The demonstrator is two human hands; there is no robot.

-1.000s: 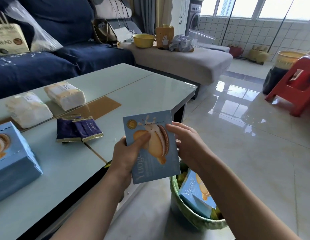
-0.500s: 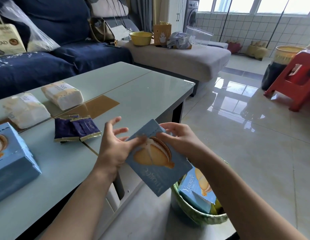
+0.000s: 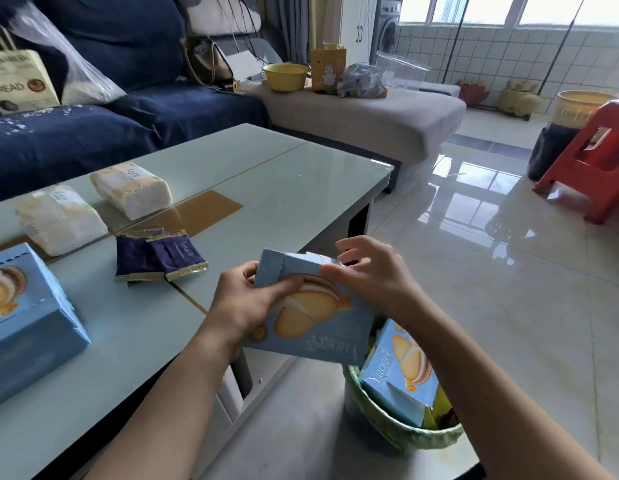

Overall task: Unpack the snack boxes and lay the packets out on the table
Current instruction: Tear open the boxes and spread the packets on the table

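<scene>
Off the table (image 3: 301,174) edge, above the basket (image 3: 398,434): snack box (image 3: 322,327) tilted | left hand (image 3: 245,303) grips its left side, fingers behind hidden | right hand (image 3: 374,271) fingertips at top flap, hold unclear | packets (image 3: 155,258) on table.

Both bare forearms reach forward, left hand (image 3: 245,299) curled around the side of the snack box (image 3: 315,317), right hand (image 3: 367,271) at its top edge, thumb touching, fingers spread.
</scene>
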